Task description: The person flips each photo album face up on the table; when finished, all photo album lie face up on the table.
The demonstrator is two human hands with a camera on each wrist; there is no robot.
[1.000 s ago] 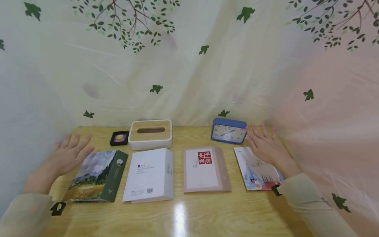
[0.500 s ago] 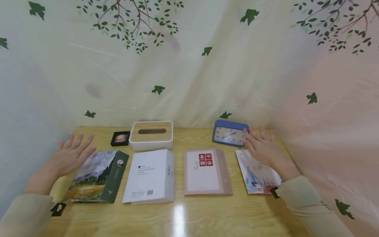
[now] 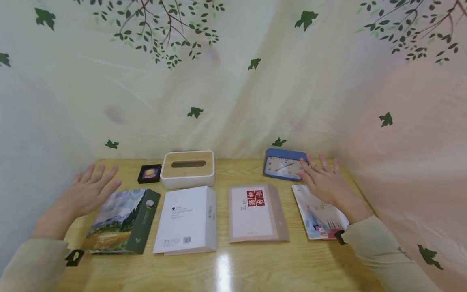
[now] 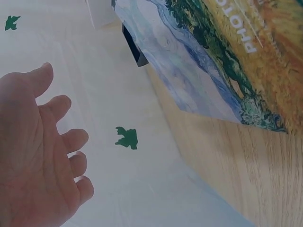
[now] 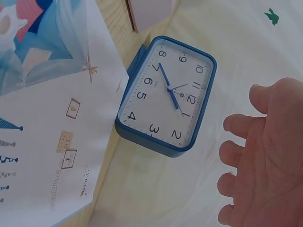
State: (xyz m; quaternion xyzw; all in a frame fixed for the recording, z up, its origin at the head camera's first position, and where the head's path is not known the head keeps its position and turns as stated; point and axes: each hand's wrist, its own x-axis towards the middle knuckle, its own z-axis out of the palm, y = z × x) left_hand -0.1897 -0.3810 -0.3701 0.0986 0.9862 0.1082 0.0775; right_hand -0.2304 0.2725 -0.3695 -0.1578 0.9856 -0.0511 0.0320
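My left hand (image 3: 85,192) hovers with spread fingers over the left edge of a photo album (image 3: 116,221) with a painted landscape cover and green spine. Its palm also shows in the left wrist view, holding nothing. On the right, my right hand (image 3: 324,182) is spread above a white illustrated book (image 3: 310,215), its fingertips overlapping a blue alarm clock (image 3: 284,165) in the head view. In the right wrist view that palm is bare, apart from the clock. Between the hands lie a white book (image 3: 182,221) and a pink book (image 3: 255,215) with red characters.
Behind the books stands a white tissue box (image 3: 187,170) with a wooden lid, beside a small black framed box (image 3: 149,173). A leaf-printed cloth (image 3: 233,89) encloses the back and sides of the wooden table (image 3: 175,273).
The view shifts slightly, moving the table things a little down and right. Both hands keep nearly the same spread pose; books and clock stay in place on the table.
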